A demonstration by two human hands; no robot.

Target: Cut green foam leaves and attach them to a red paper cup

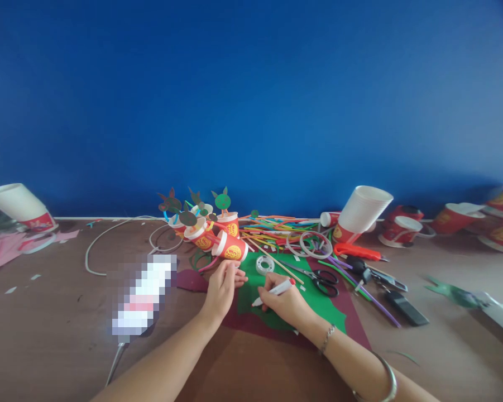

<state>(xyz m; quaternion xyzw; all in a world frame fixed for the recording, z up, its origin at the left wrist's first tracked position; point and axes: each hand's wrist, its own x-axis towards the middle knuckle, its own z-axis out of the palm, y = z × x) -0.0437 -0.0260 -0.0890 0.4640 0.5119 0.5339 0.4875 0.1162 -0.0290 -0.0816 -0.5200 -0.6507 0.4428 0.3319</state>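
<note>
Tabletop (pixel 62 318) meets blue wall (pixel 251 106). Right hand (pixel 288 304) pinches marker (pixel 281 287) over green paper (pixel 324 312) — left hand (pixel 220 290) half-curled, grip unclear

Your left hand (pixel 221 290) is turned palm inward, its fingers (pixel 239 277) loosely curved. To the right of those fingers, and apart from them, your right hand (pixel 288 304) is closed in a pinch (the familiar writing grip). Your left forearm (pixel 167 346) and right forearm (pixel 347 354) slope outward, nearer your body than the fingers.
</note>
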